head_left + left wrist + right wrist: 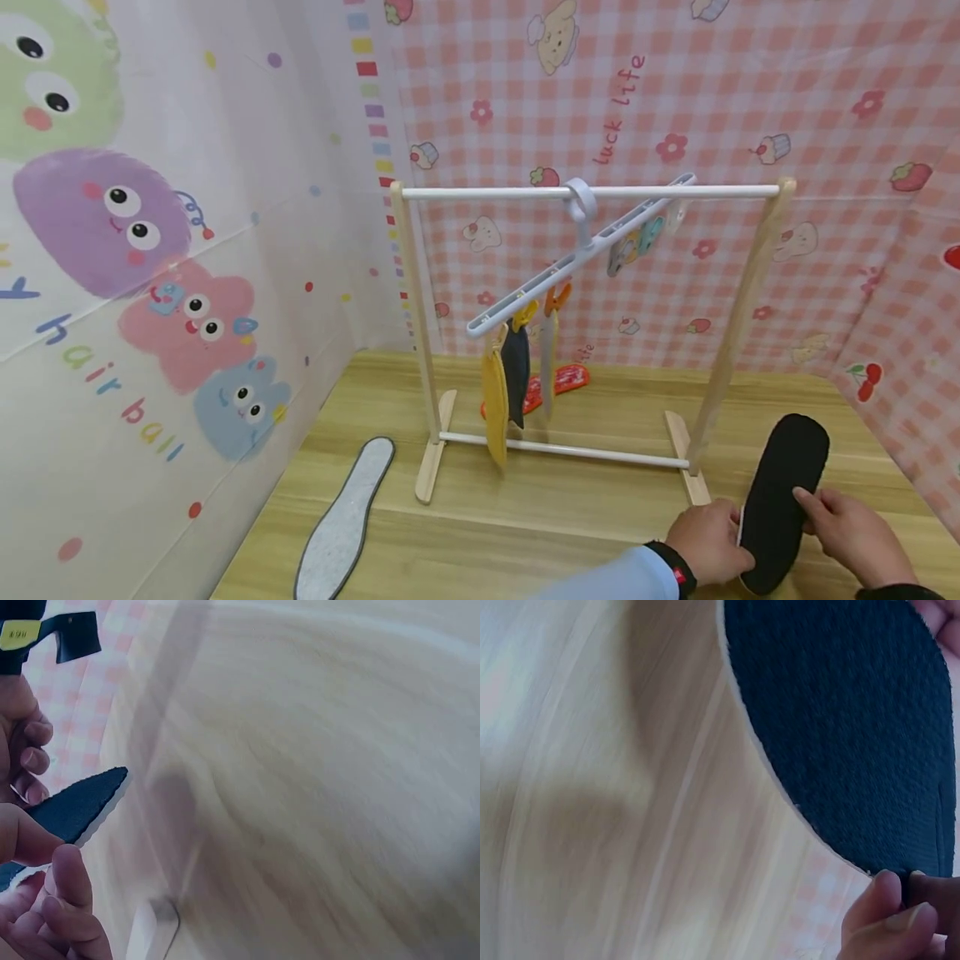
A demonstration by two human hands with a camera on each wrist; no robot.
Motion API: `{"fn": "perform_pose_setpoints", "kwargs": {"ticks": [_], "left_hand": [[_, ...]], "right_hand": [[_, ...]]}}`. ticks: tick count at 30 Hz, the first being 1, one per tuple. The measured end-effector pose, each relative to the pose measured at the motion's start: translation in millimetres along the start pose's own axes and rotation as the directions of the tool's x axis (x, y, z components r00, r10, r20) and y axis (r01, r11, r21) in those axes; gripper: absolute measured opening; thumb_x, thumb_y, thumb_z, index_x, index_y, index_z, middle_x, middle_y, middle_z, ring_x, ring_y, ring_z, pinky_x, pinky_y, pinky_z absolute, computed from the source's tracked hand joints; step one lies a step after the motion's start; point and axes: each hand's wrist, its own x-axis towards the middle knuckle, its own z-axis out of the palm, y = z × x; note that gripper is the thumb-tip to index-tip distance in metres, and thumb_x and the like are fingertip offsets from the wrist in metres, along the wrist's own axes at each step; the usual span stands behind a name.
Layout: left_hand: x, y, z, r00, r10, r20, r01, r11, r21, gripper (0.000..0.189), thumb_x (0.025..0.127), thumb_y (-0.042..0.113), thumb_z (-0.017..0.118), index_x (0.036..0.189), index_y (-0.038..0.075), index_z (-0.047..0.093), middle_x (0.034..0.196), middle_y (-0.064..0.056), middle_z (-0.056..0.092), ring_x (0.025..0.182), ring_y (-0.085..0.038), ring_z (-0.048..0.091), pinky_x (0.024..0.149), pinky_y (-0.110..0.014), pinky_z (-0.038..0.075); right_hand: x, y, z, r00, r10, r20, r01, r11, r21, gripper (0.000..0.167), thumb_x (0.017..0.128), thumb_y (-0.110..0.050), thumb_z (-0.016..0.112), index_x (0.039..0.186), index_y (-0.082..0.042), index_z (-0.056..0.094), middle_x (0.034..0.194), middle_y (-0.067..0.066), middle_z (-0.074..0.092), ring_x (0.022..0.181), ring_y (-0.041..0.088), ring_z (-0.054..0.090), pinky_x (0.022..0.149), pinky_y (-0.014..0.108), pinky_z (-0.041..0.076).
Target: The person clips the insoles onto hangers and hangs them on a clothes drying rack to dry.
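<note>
A black insole [783, 500] with a pale underside edge is held up off the table at the front right. My left hand [708, 542] pinches its left edge near the lower end, thumb on the black face. On the opposite edge, my right hand [855, 533] grips it between thumb and fingers. The left wrist view shows the left fingers [71, 900] pinching the insole's rim [82, 806], with the right hand beyond. In the right wrist view, the right fingers [889, 922] pinch a narrow part of the black insole [840, 735].
A wooden rack [727, 333] with a white top bar carries a slanted blue clip hanger [555, 279]. From it hang a yellow insole [495, 408], a dark insole [516, 375] and a greyish one [547, 367]. A red insole [573, 377] lies behind, a grey insole [341, 525] front left.
</note>
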Motion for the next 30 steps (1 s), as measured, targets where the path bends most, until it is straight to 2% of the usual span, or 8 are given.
{"fn": "perform_pose_setpoints", "kwargs": {"ticks": [4,8,11,15,20,25,27,30], "left_hand": [[-5.1,-11.8,-14.8,1.0,0.001,0.028,-0.001,1.0,-0.014,0.022,0.078,0.023,0.076,0.098,0.026,0.064,0.061,0.015,0.048,0.052,-0.002,0.044,0.052,-0.017,0.032],[-10.1,-25.5,-26.9,1.0,0.026,-0.002,-0.026,1.0,-0.011,0.008,0.085,0.027,0.07,0.087,0.024,0.062,0.059,0.014,0.046,0.05,-0.002,0.043,0.049,-0.018,0.032],[-14.2,-35.8,-35.6,0.996,0.077,-0.046,-0.077,0.997,0.007,0.021,0.092,0.032,0.064,0.075,0.021,0.057,0.056,0.013,0.043,0.048,-0.002,0.041,0.047,-0.018,0.029],[-20.9,-50.5,-45.6,0.983,0.161,-0.09,-0.16,0.987,0.024,0.035,0.098,0.037,0.058,0.068,0.02,0.052,0.052,0.013,0.039,0.047,0.0,0.038,0.045,-0.017,0.027],[-24.3,-67.0,-58.8,0.956,0.247,-0.16,-0.248,0.969,0.013,0.041,0.102,0.035,0.052,0.064,0.018,0.052,0.05,0.013,0.036,0.043,0.002,0.033,0.043,-0.016,0.025],[-21.3,-82.5,-76.6,0.935,0.26,-0.243,-0.272,0.962,-0.017,0.046,0.102,0.032,0.054,0.06,0.016,0.05,0.05,0.013,0.033,0.042,0.002,0.03,0.043,-0.015,0.023],[-19.0,-88.0,-84.5,0.93,0.244,-0.274,-0.266,0.963,-0.048,0.044,0.102,0.03,0.056,0.061,0.015,0.05,0.051,0.012,0.033,0.043,0.001,0.03,0.044,-0.015,0.024],[-15.2,-94.3,-97.3,0.932,0.191,-0.307,-0.241,0.962,-0.132,0.038,0.1,0.028,0.061,0.064,0.014,0.054,0.053,0.011,0.036,0.046,0.0,0.033,0.045,-0.016,0.025]], "right_hand": [[-1.6,-17,5,0.998,-0.034,-0.053,0.035,0.999,0.012,0.063,0.106,-0.051,0.025,0.085,-0.001,0.058,0.083,0.008,0.066,0.074,0.023,0.061,0.063,0.04,0.046],[-4.1,-36,14,0.991,-0.078,-0.107,0.079,0.997,0.004,0.058,0.107,-0.048,0.029,0.084,-0.003,0.058,0.082,0.007,0.066,0.074,0.022,0.061,0.061,0.037,0.044],[-7.0,-49,22,0.982,-0.117,-0.151,0.118,0.993,-0.003,0.053,0.107,-0.044,0.032,0.083,-0.004,0.058,0.081,0.006,0.066,0.073,0.021,0.061,0.061,0.036,0.043],[-8.9,-66,32,0.969,-0.158,-0.188,0.155,0.987,-0.028,0.05,0.107,-0.042,0.036,0.085,-0.004,0.059,0.081,0.006,0.066,0.074,0.023,0.063,0.06,0.036,0.044],[-8.9,-90,37,0.954,-0.203,-0.221,0.195,0.979,-0.058,0.047,0.107,-0.043,0.039,0.087,-0.006,0.059,0.079,0.004,0.065,0.072,0.021,0.062,0.058,0.035,0.042],[-0.1,-119,39,0.899,-0.328,-0.291,0.305,0.944,-0.124,0.041,0.107,-0.039,0.042,0.081,-0.009,0.053,0.069,0.001,0.053,0.058,0.016,0.048,0.054,0.033,0.034],[5.7,-133,38,0.871,-0.383,-0.307,0.358,0.924,-0.138,0.039,0.106,-0.038,0.043,0.081,-0.009,0.05,0.067,0.002,0.048,0.055,0.017,0.044,0.053,0.032,0.032],[16.5,-152,33,0.829,-0.461,-0.315,0.435,0.887,-0.153,0.035,0.106,-0.034,0.046,0.082,-0.009,0.049,0.065,0.002,0.043,0.054,0.016,0.042,0.053,0.032,0.031]]}}
